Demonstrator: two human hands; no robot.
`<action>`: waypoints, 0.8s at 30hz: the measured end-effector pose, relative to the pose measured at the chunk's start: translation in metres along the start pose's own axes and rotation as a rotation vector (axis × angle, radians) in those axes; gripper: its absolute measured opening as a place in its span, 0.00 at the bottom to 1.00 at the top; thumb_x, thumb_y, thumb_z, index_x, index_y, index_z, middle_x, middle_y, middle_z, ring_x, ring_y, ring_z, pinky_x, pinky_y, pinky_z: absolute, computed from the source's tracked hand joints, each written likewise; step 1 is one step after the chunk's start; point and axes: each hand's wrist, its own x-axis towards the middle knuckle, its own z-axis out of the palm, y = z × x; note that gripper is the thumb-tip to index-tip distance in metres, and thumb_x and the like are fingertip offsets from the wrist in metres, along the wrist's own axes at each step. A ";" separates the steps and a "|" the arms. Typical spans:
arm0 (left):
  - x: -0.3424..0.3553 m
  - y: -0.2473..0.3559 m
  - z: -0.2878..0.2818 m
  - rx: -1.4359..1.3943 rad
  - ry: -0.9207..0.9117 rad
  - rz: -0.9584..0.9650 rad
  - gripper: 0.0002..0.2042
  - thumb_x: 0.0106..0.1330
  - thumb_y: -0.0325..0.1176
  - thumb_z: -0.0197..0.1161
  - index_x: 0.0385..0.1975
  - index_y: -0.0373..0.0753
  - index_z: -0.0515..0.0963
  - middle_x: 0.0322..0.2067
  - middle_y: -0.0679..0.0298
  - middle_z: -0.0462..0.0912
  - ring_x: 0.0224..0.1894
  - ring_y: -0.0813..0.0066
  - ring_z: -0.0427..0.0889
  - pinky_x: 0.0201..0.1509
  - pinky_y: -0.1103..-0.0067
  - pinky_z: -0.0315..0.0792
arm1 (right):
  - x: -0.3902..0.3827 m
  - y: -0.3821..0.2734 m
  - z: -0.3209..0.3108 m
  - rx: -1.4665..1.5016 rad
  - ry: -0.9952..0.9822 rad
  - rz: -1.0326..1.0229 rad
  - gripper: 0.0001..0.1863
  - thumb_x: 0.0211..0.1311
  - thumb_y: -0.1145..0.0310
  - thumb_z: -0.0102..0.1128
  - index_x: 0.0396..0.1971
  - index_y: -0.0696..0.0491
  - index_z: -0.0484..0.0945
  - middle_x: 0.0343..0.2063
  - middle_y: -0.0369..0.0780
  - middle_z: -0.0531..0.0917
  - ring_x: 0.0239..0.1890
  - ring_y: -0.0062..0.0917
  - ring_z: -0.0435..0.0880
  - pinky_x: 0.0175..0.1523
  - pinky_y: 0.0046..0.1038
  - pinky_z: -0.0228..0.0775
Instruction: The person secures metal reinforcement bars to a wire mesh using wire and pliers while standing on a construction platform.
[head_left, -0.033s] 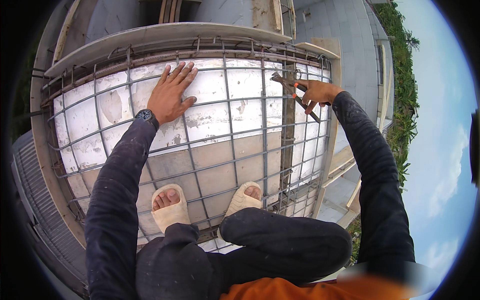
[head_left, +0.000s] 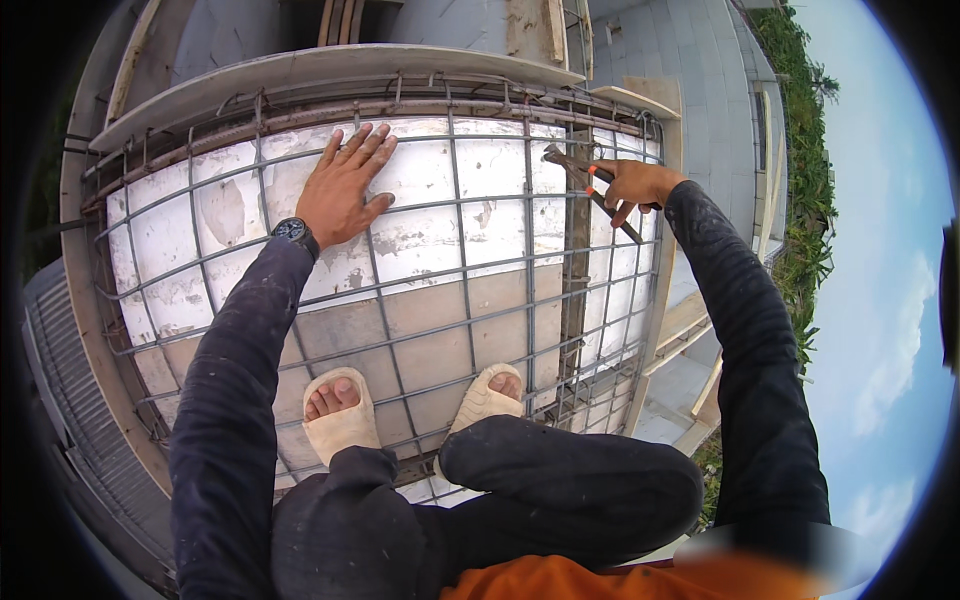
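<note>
Nothing has visibly moved since the earlier frame, so the work stands at the same point. Nearest me, pale sandals (head_left: 338, 437) are planted on the steel grid (head_left: 458, 200). Past them the left hand (head_left: 345, 190) lies palm down, fingers spread, gripping nothing, over white panels (head_left: 420, 240). Over to the right, the right hand (head_left: 640, 184) has fingers curled round pliers (head_left: 577, 173), near the far right corner. Wide squares leave reaching room; a board (head_left: 330, 68) borders the far edge, with greenery (head_left: 805, 180) well beyond the right side.

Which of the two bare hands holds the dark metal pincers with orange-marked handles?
The right hand, gripping the pincers; the left hand lies spread on the grey steel rebar grid, without a tool.
</note>
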 end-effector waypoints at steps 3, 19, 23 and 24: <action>-0.001 -0.002 0.003 -0.006 0.008 0.002 0.38 0.76 0.58 0.54 0.83 0.59 0.49 0.83 0.72 0.50 0.84 0.74 0.46 0.90 0.68 0.35 | 0.003 -0.015 -0.010 -0.024 -0.043 0.064 0.45 0.61 0.72 0.60 0.80 0.53 0.57 0.46 0.48 0.88 0.38 0.27 0.95 0.18 0.22 0.63; -0.004 -0.008 0.015 -0.099 0.094 0.065 0.38 0.75 0.50 0.56 0.83 0.56 0.49 0.84 0.72 0.47 0.85 0.72 0.43 0.90 0.66 0.33 | 0.025 -0.071 -0.041 -0.331 -0.052 0.114 0.22 0.68 0.53 0.64 0.54 0.52 0.85 0.39 0.39 0.90 0.26 0.22 0.88 0.21 0.24 0.64; -0.005 -0.009 0.014 -0.090 0.081 0.041 0.38 0.76 0.51 0.54 0.83 0.56 0.49 0.83 0.72 0.47 0.85 0.74 0.43 0.90 0.67 0.33 | 0.030 -0.080 -0.043 -0.436 -0.127 0.102 0.21 0.64 0.47 0.71 0.40 0.52 0.89 0.29 0.35 0.88 0.20 0.17 0.76 0.22 0.23 0.64; -0.004 -0.008 0.014 -0.072 0.084 0.039 0.37 0.76 0.52 0.53 0.83 0.57 0.50 0.83 0.73 0.47 0.85 0.75 0.43 0.90 0.68 0.34 | 0.029 -0.077 -0.044 -0.347 -0.154 0.083 0.21 0.63 0.47 0.73 0.40 0.52 0.89 0.29 0.35 0.88 0.20 0.17 0.76 0.23 0.22 0.64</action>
